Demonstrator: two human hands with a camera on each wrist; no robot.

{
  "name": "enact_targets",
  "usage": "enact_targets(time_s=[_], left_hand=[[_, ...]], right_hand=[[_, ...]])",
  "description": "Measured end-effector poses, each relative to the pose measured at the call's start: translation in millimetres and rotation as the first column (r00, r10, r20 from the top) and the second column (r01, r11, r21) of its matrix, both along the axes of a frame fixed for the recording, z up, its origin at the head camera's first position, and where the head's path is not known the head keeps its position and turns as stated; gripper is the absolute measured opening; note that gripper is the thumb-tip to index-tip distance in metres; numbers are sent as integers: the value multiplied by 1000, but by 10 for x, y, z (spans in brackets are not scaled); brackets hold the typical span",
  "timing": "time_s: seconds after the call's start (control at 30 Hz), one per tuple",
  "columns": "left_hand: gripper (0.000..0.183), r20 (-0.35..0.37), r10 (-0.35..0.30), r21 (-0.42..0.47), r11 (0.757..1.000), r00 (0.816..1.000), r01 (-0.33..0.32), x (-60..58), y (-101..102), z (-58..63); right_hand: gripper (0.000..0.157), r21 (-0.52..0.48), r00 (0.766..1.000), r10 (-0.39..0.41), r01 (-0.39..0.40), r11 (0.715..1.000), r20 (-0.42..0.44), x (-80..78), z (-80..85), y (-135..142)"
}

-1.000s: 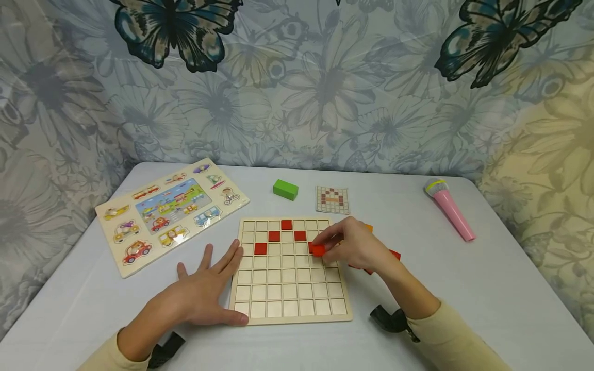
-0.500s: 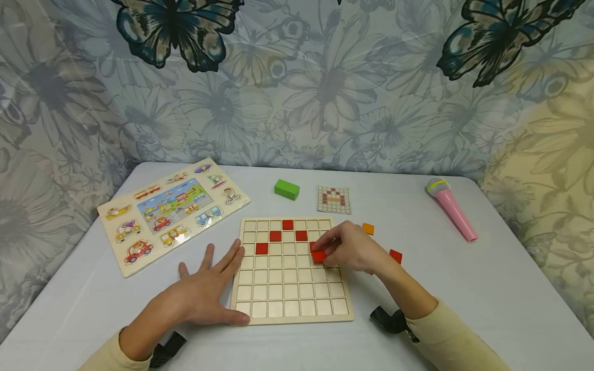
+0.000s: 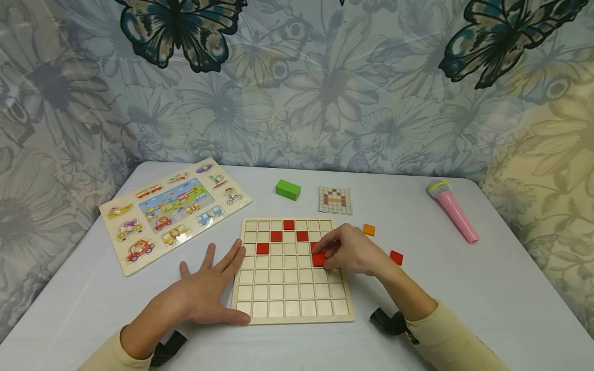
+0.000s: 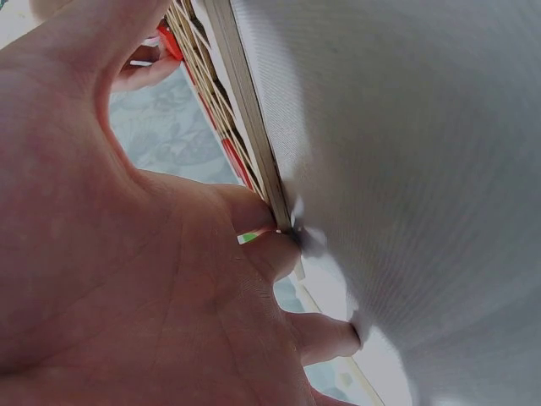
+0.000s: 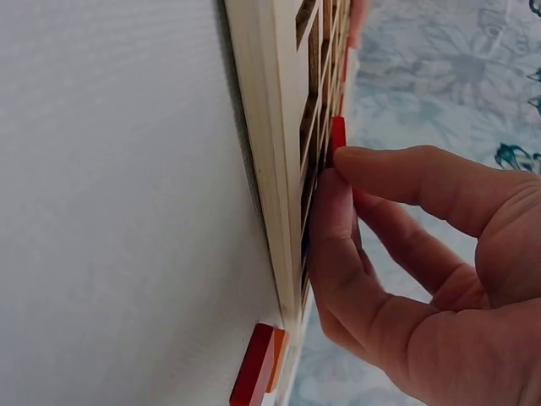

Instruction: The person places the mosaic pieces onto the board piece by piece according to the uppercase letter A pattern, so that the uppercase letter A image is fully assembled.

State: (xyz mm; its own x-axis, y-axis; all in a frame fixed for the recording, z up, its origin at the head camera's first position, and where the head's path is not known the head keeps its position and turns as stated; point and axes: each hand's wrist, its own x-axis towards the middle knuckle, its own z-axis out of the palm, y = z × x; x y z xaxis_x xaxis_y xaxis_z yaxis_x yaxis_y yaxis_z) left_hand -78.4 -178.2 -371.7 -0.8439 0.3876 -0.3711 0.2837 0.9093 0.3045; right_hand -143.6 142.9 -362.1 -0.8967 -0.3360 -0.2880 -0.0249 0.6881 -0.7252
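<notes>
A wooden grid board (image 3: pixel 284 319) lies flat on the table. Several red tiles sit in its upper cells, one of them a top-row red tile (image 3: pixel 289 224). My right hand (image 3: pixel 355 250) pinches a red square tile (image 3: pixel 318 259) between thumb and fingers, over the right side of the grid; whether it is fully in a cell cannot be told. In the right wrist view that tile's edge (image 5: pixel 338 131) shows beside the fingertips. My left hand (image 3: pixel 204 291) is spread along the board's left edge, fingertips and thumb touching it. Part of one placed tile is hidden behind the right fingers.
A loose orange tile (image 3: pixel 368 230) and a red tile (image 3: pixel 396 257) lie right of the board. Behind it are a green block (image 3: pixel 287 190) and a pattern card (image 3: pixel 335 200). A picture puzzle board (image 3: pixel 134 201) lies left, a pink toy microphone (image 3: pixel 455 214) right.
My right hand has brought the red tile slightly nearer me and tilted it flatter over the grid. The orange tile beyond that hand has come into fuller view. My left hand stays put.
</notes>
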Motion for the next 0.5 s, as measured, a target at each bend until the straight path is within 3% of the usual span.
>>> enact_targets(time_s=[0.5], left_hand=[[136,13,11,4,1000,1000,-11,-14,1,-4]], right_hand=[[29,12,999,11,-10,1000,-33,10,-23,-11]])
